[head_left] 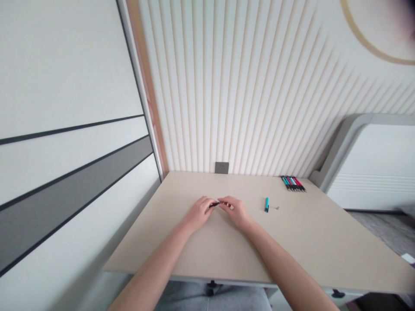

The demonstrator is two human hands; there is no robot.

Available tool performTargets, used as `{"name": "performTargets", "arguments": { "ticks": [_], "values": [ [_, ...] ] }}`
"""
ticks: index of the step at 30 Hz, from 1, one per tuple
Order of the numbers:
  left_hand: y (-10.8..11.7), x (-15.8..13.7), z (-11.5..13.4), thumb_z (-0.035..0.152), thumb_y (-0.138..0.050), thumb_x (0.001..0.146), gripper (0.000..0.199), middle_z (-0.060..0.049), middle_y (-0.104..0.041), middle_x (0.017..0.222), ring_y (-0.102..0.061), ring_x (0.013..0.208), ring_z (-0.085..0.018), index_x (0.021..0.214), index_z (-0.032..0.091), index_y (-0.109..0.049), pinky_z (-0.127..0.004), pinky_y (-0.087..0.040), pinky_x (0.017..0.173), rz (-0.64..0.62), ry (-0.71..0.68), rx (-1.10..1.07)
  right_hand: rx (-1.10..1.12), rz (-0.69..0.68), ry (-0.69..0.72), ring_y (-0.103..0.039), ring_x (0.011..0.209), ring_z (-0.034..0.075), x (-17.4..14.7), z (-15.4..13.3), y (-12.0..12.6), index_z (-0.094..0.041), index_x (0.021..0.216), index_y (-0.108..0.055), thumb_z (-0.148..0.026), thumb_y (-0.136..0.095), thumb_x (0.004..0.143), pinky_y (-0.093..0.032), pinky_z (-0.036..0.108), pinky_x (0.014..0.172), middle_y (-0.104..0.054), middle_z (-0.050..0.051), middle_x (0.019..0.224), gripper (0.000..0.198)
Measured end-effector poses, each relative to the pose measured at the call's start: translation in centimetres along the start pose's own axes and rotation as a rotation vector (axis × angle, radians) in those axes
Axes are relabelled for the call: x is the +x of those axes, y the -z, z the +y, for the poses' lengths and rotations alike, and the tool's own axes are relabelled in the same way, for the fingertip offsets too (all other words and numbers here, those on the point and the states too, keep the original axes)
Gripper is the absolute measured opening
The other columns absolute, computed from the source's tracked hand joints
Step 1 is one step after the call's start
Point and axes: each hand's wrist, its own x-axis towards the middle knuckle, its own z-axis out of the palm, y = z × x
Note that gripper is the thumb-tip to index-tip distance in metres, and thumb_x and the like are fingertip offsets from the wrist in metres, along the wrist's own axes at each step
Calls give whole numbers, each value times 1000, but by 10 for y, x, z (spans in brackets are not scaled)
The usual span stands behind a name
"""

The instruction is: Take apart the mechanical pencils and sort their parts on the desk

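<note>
Above the middle of the desk, my left hand (200, 212) pinches a small dark pen part (214, 204) between thumb and fingers. My right hand (236, 210) is closed at the other end of that part, its fingertips nearly meeting the left ones. Something pale shows among the right fingers, too small to make out. To the right of my hands lies a turquoise pen barrel (267, 202) with a black end. Beside it are thin, small loose pieces (276, 208) whose kind I cannot tell.
A row of several turquoise, red and black pens (293, 184) lies at the back right of the desk (155, 242). Behind it stands a ribbed wall with a grey socket (222, 167). A white cabinet panel (71, 185) borders the left side, and a grey-framed headboard (372, 160) stands right.
</note>
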Motion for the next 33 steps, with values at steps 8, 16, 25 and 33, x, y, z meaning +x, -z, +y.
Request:
{"name": "performTargets", "arguments": {
  "ticks": [8, 16, 25, 33],
  "values": [
    [1, 2, 0, 15, -52, 86, 15, -4, -66, 92, -62, 83, -16, 100, 18, -59, -30, -51, 80, 155, 142, -18, -285, 24, -38, -60, 97, 19, 4, 10, 0, -22, 117, -64, -31, -47, 94, -44, 32, 88, -69, 7, 103, 30],
    [2, 3, -3, 20, -57, 84, 16, -4, -68, 92, -64, 80, -16, 99, 18, -59, -30, -53, 76, 238, 264, -96, -646, -129, -75, -56, 100, 20, 16, 9, 0, -25, 99, -72, -32, -50, 94, -38, 31, 89, -66, 7, 101, 23],
    [-6, 0, -5, 20, -61, 81, 34, -4, -67, 91, -65, 84, -16, 115, 19, -55, -31, -54, 79, 105, 317, -319, -737, -104, -169, -57, 98, 23, 5, 14, 6, -20, 91, -70, -25, -47, 94, -37, 32, 86, -68, 10, 96, 23],
    [-6, -3, -6, 19, -58, 83, 29, -5, -69, 95, -65, 89, -17, 112, 19, -58, -32, -53, 83, -14, 320, -409, -157, 207, -226, -61, 94, 21, 7, 26, 14, -18, 107, -66, -31, -43, 91, -44, 33, 84, -68, 10, 105, 30]
  ]
}}
